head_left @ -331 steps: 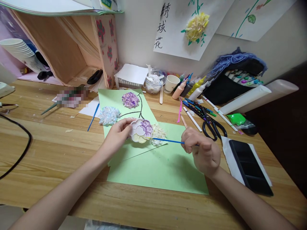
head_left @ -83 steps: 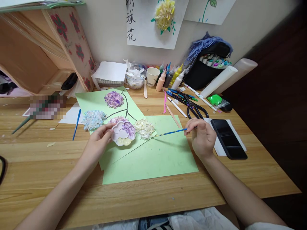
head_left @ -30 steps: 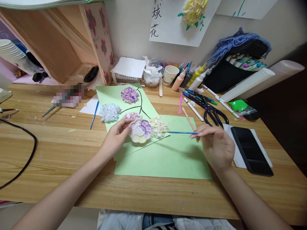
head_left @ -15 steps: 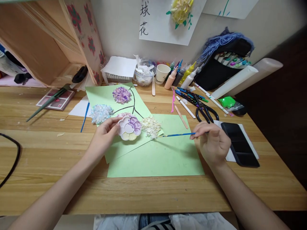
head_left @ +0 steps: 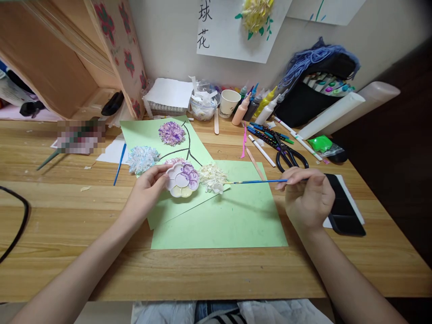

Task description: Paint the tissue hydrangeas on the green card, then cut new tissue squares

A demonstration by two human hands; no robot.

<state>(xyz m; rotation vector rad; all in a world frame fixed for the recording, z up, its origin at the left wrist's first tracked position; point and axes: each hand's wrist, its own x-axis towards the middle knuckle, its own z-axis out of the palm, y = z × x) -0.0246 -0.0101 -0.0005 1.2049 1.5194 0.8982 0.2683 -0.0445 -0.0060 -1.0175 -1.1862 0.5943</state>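
My left hand (head_left: 151, 183) grips the edge of a flower-shaped paint palette (head_left: 176, 179), its wells stained purple and pale yellow. Pinched in my right hand (head_left: 308, 194) is a thin blue paintbrush (head_left: 258, 182), pointing left, its tip at the right side of a cream-coloured paper flower (head_left: 212, 178). That flower lies on green paper (head_left: 199, 146) drawn with black branching lines. A purple flower (head_left: 172, 133) and a light blue flower (head_left: 143, 159) sit on the same sheet. The palette partly hides a pink one (head_left: 174, 161). A second green sheet (head_left: 219, 229) lies in front.
Black scissors (head_left: 290, 155), pens and a wooden stick (head_left: 255, 163) lie to the right, near a black case (head_left: 346, 209). Paint bottles (head_left: 241, 110), a paper cup (head_left: 230, 102) and a bowl of scraps (head_left: 204, 103) line the wall. Another blue brush (head_left: 120, 164) lies left.
My right hand has moved right and slightly up, drawing the brush tip from the cream flower's lower edge to its right side. The left hand and palette stay put.
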